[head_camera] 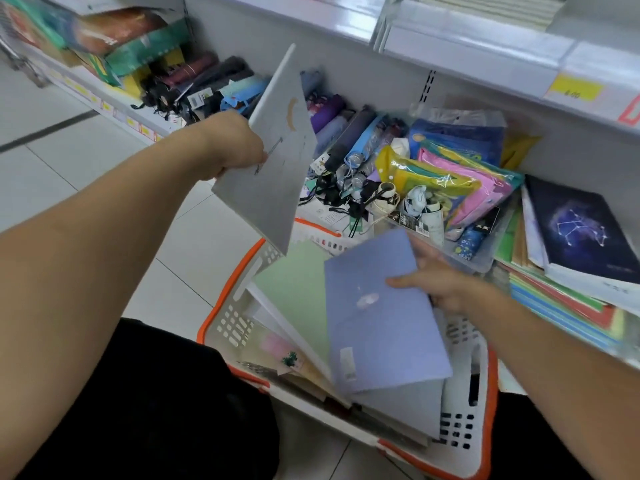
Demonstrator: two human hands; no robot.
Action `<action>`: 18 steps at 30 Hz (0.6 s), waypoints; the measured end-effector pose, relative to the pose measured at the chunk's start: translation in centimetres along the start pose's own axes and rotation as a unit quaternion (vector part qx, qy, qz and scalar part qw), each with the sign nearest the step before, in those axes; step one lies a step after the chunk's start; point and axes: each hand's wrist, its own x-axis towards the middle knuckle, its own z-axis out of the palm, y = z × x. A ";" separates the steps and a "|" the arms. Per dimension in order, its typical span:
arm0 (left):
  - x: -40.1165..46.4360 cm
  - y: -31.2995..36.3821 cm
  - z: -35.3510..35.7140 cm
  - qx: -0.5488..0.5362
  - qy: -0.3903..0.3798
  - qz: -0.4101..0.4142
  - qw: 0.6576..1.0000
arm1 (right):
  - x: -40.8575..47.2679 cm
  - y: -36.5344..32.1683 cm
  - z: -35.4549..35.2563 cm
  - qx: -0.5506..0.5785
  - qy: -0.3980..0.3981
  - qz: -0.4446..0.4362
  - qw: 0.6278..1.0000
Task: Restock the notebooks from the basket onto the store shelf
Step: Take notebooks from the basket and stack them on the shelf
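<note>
Along the far and right side of the scene, a white store shelf (478, 46) is seen, its lower tier crowded with folded umbrellas (349, 140), coloured plastic pouches (446, 181) and, at the right end, a stack of notebooks topped by a dark constellation notebook (581, 230). The front edge of that stack overhangs the shelf lip slightly, and little bare shelf surface is visible around it. To the left, pale floor tiles (69, 174) are left open as far as the next shelf run.

Near the middle, a white basket (239, 327) with an orange rim is seen on the floor, just beside the lower shelf. It is filled with notebooks standing on edge and fanned out toward the right; a green notebook (294, 299) leans behind a lavender notebook (381, 323), whose upper edge rises above the basket rim.

The lavender notebook is gripped at its upper right edge by the right hand (446, 285), thumb laid across the cover, fingers behind it. Above the basket's far left corner, a grey notebook (273, 157) is held clear of the basket, tilted with its top corner toward the shelf; its left edge is pinched by the left hand (235, 147).
</note>
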 end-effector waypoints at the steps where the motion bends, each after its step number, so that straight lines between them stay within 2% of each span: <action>1: -0.1 0.0 0.0 0.015 0.007 0.000 1.000 | -0.8 -2.7 -0.8 -0.025 -0.007 -0.022 0.999; 3: -0.3 0.1 0.0 0.014 0.019 -0.002 1.000 | -3.1 -8.0 -2.0 -0.095 0.034 -0.064 0.993; 6: -0.9 1.1 0.2 -0.046 0.007 0.014 0.999 | -7.0 -14.4 -2.0 -0.181 0.123 -0.132 0.967; 8: -2.1 2.7 0.9 -0.127 -0.030 0.033 0.991 | -8.3 -17.5 -0.7 -0.161 0.137 -0.181 0.960; 11: -3.9 5.6 2.7 -0.258 -0.095 0.057 0.960 | -8.4 -20.6 2.3 -0.104 0.125 -0.203 0.966; 14: -4.8 7.4 4.1 -0.293 -0.072 0.078 0.950 | -7.4 -22.1 4.0 -0.085 0.158 -0.252 0.951; 18: -5.2 7.4 3.9 -0.322 -0.076 0.060 0.942 | -6.9 -22.4 4.5 -0.088 0.170 -0.249 0.949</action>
